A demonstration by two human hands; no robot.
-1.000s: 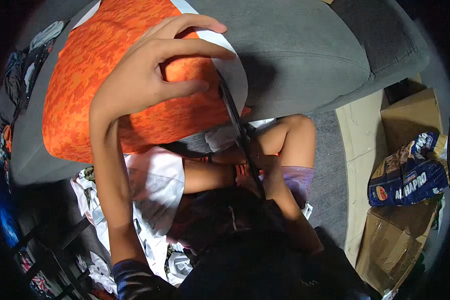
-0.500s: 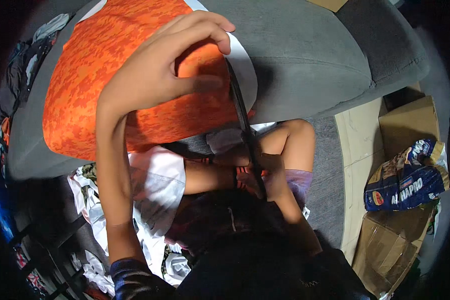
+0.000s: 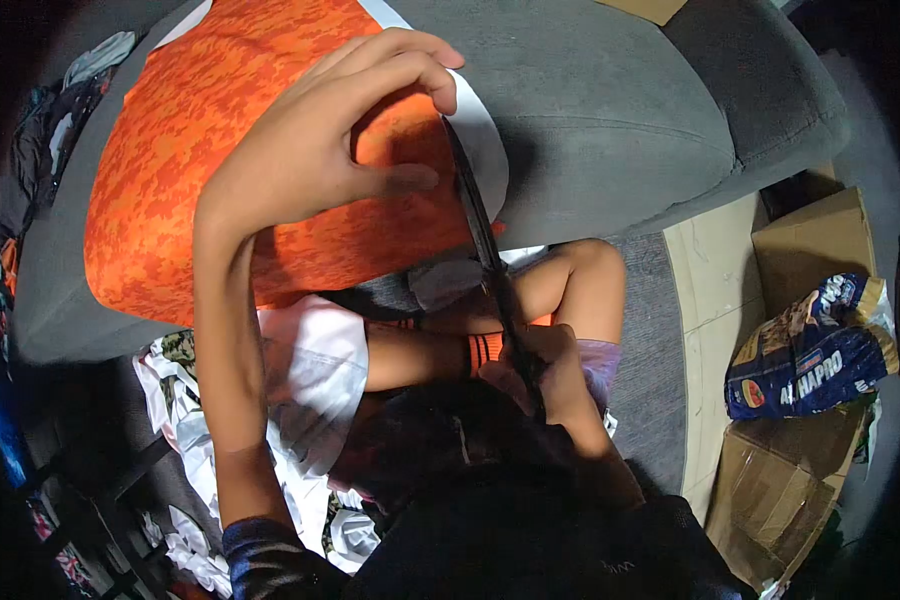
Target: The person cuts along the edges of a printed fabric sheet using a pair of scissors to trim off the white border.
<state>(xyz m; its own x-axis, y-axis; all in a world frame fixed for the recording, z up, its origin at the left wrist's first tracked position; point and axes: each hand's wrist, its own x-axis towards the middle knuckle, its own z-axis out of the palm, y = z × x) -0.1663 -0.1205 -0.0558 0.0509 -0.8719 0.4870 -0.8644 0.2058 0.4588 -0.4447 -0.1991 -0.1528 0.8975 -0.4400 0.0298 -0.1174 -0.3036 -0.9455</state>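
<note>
orange camo-look fabric (image 3: 160,190) with white edging lies on grey sofa (image 3: 610,130), cartons (image 3: 770,485) and blue bag (image 3: 815,360) reading "hapro" off right, left arm blocking part of the fabric. left hand (image 3: 300,150) arched over it, thumb and fingers apart; right hand (image 3: 555,370) clamped round long dark tool (image 3: 480,225), tip by fabric edge.

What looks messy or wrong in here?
Crumpled white scraps lie messily low on the left, and a dark blue printed bag slumps crookedly against creased brown cardboard on the right. The orange patterned cloth with a white edge shows no rip that I can see, and nothing looks spilled.
</note>
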